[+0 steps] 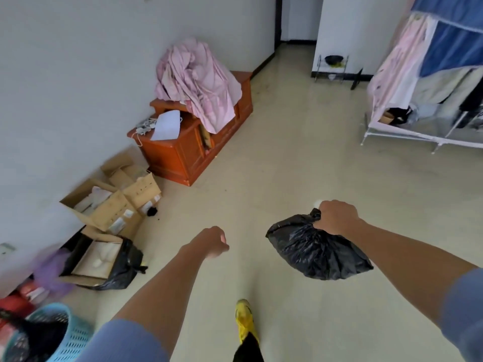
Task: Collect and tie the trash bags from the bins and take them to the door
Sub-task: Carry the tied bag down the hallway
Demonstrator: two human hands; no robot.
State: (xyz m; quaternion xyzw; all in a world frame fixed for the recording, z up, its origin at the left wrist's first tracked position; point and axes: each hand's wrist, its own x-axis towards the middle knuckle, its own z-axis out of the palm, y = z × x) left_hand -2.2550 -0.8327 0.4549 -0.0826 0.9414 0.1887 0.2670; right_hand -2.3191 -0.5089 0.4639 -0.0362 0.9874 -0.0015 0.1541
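A black trash bag (317, 253) hangs above the floor, its gathered neck gripped in my right hand (335, 216). My left hand (213, 241) is held out in front of me as a loose fist with nothing in it. A blue plastic bin (65, 335) with a dark liner stands at the bottom left. Another black bag (125, 267) lies by the left wall, wrapped around a cardboard box. A dark doorway (282, 19) opens at the far end of the room.
Open cardboard boxes (109, 202) line the left wall, then an orange wooden cabinet (193, 150) piled with pink bedding (198, 79). A clothes rack (431, 74) stands at right, a small metal shelf (332, 67) at the far wall. My yellow shoe (245, 320) is on the beige floor.
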